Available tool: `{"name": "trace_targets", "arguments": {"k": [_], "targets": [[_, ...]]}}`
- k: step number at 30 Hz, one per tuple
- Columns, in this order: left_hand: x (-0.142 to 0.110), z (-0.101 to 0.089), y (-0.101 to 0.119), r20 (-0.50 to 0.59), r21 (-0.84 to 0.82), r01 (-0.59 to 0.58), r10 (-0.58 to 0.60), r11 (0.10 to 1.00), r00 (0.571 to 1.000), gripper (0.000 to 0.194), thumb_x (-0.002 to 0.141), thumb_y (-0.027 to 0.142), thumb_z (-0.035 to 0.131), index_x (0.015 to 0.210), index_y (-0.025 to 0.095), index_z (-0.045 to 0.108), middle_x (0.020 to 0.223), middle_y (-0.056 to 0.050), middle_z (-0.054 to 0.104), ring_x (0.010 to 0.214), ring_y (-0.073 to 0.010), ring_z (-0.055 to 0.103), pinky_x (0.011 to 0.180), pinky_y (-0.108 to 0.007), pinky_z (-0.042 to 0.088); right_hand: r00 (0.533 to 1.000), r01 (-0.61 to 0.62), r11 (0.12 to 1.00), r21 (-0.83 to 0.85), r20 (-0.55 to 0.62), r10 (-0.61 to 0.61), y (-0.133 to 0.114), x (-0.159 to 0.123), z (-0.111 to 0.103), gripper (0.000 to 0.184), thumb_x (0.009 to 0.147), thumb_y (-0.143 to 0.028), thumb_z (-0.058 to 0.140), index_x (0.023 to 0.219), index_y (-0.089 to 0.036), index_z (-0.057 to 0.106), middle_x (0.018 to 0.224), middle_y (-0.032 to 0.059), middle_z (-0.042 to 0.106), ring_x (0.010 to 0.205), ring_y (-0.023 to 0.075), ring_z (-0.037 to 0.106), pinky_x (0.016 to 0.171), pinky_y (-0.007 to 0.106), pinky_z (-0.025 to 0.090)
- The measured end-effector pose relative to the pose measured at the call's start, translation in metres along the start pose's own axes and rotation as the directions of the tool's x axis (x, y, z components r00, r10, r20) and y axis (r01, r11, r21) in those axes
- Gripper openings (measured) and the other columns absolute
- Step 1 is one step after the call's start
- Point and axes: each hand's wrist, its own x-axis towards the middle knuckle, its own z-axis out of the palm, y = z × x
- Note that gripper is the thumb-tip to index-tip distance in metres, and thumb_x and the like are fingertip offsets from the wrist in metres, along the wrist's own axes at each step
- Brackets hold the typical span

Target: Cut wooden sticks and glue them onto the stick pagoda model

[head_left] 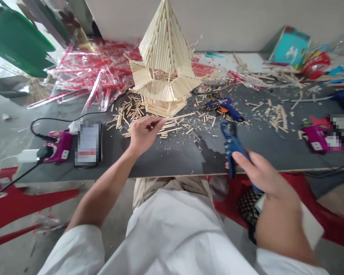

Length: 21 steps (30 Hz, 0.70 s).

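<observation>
A tall pagoda-like model of pale wooden sticks (163,61) stands at the back middle of the dark table (177,156). Loose short sticks (132,112) lie scattered at its base. My left hand (143,133) rests on the table just in front of them, its fingers pinched on a thin stick. My right hand (263,177) is closed round a blue glue gun (232,145), holding it above the table's front edge, nozzle pointing away from me.
A second blue glue gun (226,109) lies right of the model. A phone (88,143) and a purple power strip (59,147) sit at the left, another purple strip (318,139) at the right. Red and clear wrappers (94,76) are heaped behind. Red plastic chairs (17,206) flank me.
</observation>
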Motion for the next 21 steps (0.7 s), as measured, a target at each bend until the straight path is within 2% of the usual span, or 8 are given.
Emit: {"name": "trace_targets", "arguments": {"k": [1, 5, 8, 11, 15, 21], "targets": [[0.0, 0.001, 0.0, -0.018, 0.004, -0.011, 0.011, 1.0, 1.0, 0.016, 0.091, 0.034, 0.074, 0.084, 0.021, 0.08, 0.074, -0.001, 0.075, 0.062, -0.0097, 0.062, 0.059, -0.023, 0.048, 0.99, 0.019, 0.998, 0.054, 0.135, -0.026, -0.012, 0.002, 0.012, 0.05, 0.097, -0.068, 0.05, 0.095, -0.02, 0.067, 0.088, 0.0087, 0.076, 0.081, 0.0215, 0.073, 0.073, 0.03, 0.054], [-0.001, 0.003, -0.001, -0.088, 0.021, -0.06, 0.062, 0.998, 0.994, 0.015, 0.09, 0.035, 0.075, 0.085, 0.022, 0.08, 0.078, -0.002, 0.076, 0.065, -0.0109, 0.064, 0.061, -0.024, 0.049, 0.95, 0.051, 0.991, 0.124, 0.301, -0.087, -0.055, 0.02, 0.052, 0.055, 0.096, -0.073, 0.047, 0.086, -0.021, 0.06, 0.077, 0.003, 0.072, 0.07, 0.018, 0.067, 0.063, 0.027, 0.048], [-0.001, 0.003, 0.0, -0.094, 0.051, -0.087, 0.092, 0.995, 0.991, 0.017, 0.091, 0.036, 0.075, 0.085, 0.021, 0.08, 0.078, -0.002, 0.076, 0.064, -0.0107, 0.064, 0.061, -0.024, 0.05, 0.939, 0.095, 0.988, 0.12, 0.32, -0.129, -0.078, 0.032, 0.071, 0.056, 0.096, -0.074, 0.045, 0.082, -0.021, 0.057, 0.074, 0.0027, 0.071, 0.068, 0.0174, 0.066, 0.062, 0.026, 0.047], [-0.001, 0.002, 0.002, -0.078, 0.078, -0.07, 0.076, 0.994, 0.994, 0.02, 0.093, 0.038, 0.072, 0.085, 0.02, 0.08, 0.079, -0.002, 0.076, 0.064, -0.0106, 0.063, 0.061, -0.024, 0.049, 0.933, 0.11, 0.984, 0.142, 0.325, -0.151, -0.092, 0.037, 0.082, 0.057, 0.096, -0.074, 0.045, 0.082, -0.02, 0.058, 0.074, 0.0029, 0.071, 0.068, 0.0171, 0.067, 0.064, 0.026, 0.047], [-0.001, 0.0, 0.005, -0.012, 0.095, -0.033, 0.034, 0.995, 0.999, 0.023, 0.096, 0.039, 0.069, 0.087, 0.021, 0.079, 0.081, -0.002, 0.077, 0.065, -0.0111, 0.062, 0.064, -0.025, 0.05, 0.927, 0.124, 0.975, 0.184, 0.328, -0.18, -0.1, 0.036, 0.089, 0.058, 0.095, -0.075, 0.045, 0.082, -0.02, 0.057, 0.075, 0.0028, 0.069, 0.068, 0.0164, 0.064, 0.063, 0.026, 0.045], [-0.002, 0.001, 0.004, 0.06, 0.107, -0.057, 0.051, 0.993, 0.997, 0.024, 0.097, 0.04, 0.067, 0.091, 0.021, 0.08, 0.087, -0.003, 0.079, 0.068, -0.012, 0.066, 0.065, -0.025, 0.051, 0.93, 0.128, 0.949, 0.288, 0.298, -0.216, -0.105, 0.035, 0.102, 0.053, 0.094, -0.075, 0.049, 0.085, -0.023, 0.052, 0.07, -0.0013, 0.061, 0.066, 0.0163, 0.062, 0.062, 0.026, 0.045]]}}
